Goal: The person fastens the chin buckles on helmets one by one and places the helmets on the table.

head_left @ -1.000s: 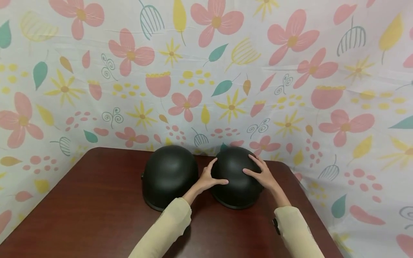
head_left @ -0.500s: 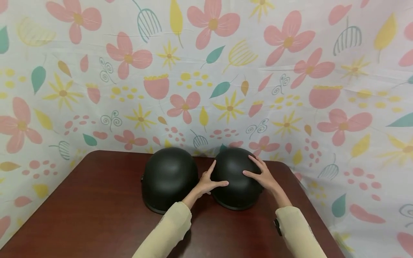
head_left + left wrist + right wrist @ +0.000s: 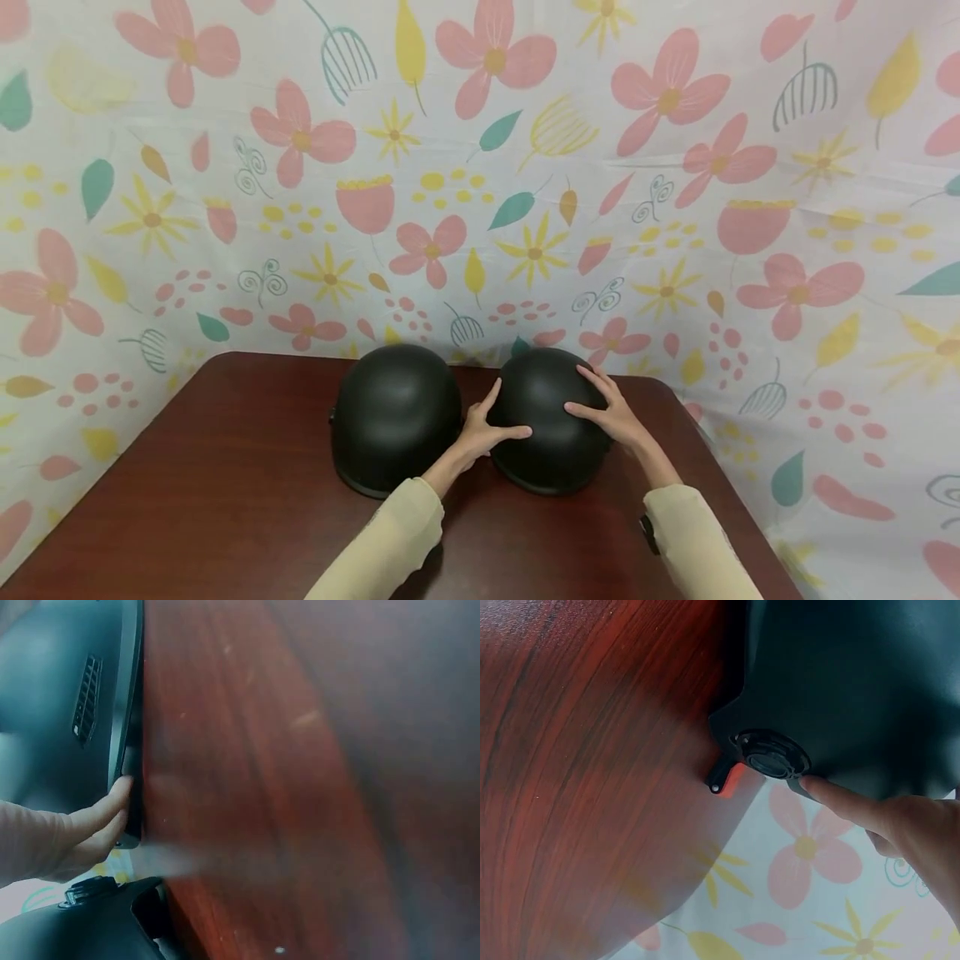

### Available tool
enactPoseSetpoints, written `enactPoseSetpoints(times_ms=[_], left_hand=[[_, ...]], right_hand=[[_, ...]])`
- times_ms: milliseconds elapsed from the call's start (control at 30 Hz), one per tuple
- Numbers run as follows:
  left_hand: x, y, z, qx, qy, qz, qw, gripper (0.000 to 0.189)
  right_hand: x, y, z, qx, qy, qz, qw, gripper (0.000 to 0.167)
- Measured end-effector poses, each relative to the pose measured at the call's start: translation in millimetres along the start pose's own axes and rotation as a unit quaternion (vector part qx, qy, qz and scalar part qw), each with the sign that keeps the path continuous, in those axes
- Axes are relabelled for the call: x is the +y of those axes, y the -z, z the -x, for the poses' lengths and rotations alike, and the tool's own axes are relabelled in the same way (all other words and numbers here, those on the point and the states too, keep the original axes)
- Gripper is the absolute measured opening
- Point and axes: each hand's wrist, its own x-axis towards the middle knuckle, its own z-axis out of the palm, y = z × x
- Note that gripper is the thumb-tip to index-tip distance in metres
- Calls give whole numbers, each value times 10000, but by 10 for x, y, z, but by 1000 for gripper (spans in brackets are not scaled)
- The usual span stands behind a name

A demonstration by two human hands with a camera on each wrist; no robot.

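Note:
Two black helmets sit side by side, dome up, on the brown table in the head view. My left hand (image 3: 480, 433) grips the left side of the right helmet (image 3: 546, 387), thumb across its dome. In the left wrist view, fingertips (image 3: 118, 796) hook at its rim, near a slotted vent (image 3: 88, 701). On the other side my right hand (image 3: 617, 414) holds it with fingers spread over the dome. The right wrist view has a fingertip (image 3: 810, 784) beside the round side knob (image 3: 772, 754); an orange-red tab (image 3: 732, 780) pokes out below.
The left helmet (image 3: 396, 417) stands close beside my left hand, and part of it shows low in the left wrist view. A flower-printed cloth (image 3: 450, 167) hangs right behind the wooden table (image 3: 225, 467), whose right edge lies near my right arm.
Both hands keep the same hold on the right helmet. The scene has shifted slightly downward in the head view; the helmets have hardly moved on the table.

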Motion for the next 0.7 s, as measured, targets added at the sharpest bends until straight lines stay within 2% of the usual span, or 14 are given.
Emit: enactPoseSetpoints(times_ms=[133,233,467,700], left_hand=[[0,-20,35,141,-76,-66,9999,100],[59,-21,53,304,-319,-181,9989,99],[323,62,86,528,-978,-577,9921,89],[536,219,103,674,-1192,-1244,9827,86]], right_hand=[[-3,9,19,-70,-64,-3,10000,80],[-1,36,29,-45,-63,-137,9999,80],[31,90,90,76,-112,-735,9972,79],[37,-16,94,95,-242,-1574,9872,78]])
